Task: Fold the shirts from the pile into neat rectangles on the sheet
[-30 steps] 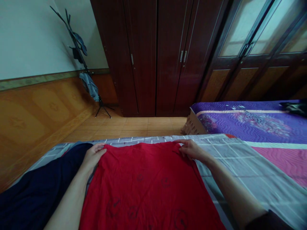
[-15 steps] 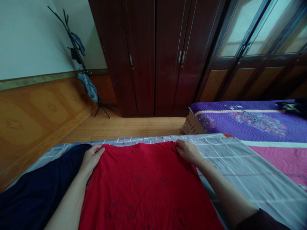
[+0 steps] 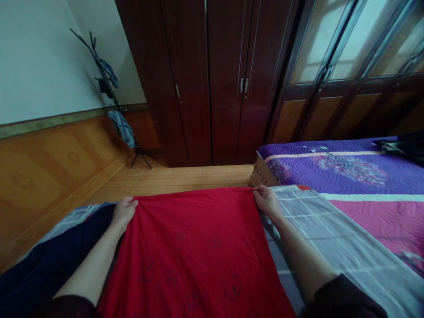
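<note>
Red cloth spreads over the grey sheet, right of the navy cloth, its far edge pulled taut: the left hand pinches the far left corner, the right hand the far right one. Even tension and matched height should best smooth the creases. Compared with half a second ago, the hands are wider apart and the far edge straighter.
</note>
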Demonstrator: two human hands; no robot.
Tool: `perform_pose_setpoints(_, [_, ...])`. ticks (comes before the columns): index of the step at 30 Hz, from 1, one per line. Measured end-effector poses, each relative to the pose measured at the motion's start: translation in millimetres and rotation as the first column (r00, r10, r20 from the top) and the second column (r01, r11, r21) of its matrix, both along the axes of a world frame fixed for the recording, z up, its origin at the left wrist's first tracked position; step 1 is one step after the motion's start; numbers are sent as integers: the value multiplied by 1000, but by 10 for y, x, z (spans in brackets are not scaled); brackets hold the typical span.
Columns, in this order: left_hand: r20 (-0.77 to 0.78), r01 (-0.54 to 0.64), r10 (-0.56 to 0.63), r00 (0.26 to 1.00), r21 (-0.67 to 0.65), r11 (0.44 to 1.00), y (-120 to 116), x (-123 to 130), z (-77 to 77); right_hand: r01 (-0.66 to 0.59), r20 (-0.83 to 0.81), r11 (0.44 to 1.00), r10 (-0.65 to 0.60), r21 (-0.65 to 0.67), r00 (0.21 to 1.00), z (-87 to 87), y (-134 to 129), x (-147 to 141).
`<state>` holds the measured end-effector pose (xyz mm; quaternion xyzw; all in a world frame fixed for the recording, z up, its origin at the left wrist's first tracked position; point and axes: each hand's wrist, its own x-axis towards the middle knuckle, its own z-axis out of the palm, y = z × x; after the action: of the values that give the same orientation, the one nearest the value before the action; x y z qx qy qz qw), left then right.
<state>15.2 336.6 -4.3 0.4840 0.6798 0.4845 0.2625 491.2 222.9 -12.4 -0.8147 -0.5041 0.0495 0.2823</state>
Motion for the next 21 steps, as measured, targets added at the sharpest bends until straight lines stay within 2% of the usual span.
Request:
perform_pose_setpoints(5, [-321,87,-125,939,-130,988,16,60,-102,6,29,1000,-6,-4,1000,10,-10,-78])
perform_pose_setpoints(10, [-543,136,-272,795,-278,951,-83,44,-109,5,122,998,3,-61,993,36,-53,-152])
perform_pose_setpoints(16, [-703,118,-360,613,-369,922,-541,-1,-30,-19,237,995,42,-97,971,51,-110,-216])
perform_pose_setpoints(21, [-747,90,-383,543,-401,911,-967,-23,62,-9,310,996,37,-92,950,116,-184,-231])
